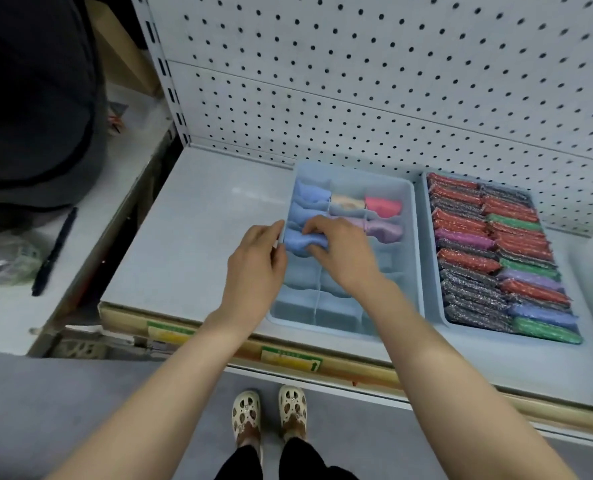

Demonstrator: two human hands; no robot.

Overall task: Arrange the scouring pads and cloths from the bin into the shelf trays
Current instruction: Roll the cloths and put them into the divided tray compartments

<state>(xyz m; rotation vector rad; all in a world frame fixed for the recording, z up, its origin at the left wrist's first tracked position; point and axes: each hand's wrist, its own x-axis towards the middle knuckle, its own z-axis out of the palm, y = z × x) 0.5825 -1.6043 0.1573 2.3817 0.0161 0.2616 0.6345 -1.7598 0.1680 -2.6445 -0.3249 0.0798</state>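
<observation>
Right hand (343, 251) fingers (314, 227) grasping blue cloth (296, 242) in divided tray (413, 244). Left hand (255, 263) fingers pinching tray's left rim, just beside cloth.

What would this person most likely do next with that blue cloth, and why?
Probably push the blue cloth down until it sits fully in its compartment. The right hand grips it while it bulges above the dividers, and the left hand steadies the divided tray by its left wall. The compartments nearer the person look empty.
</observation>
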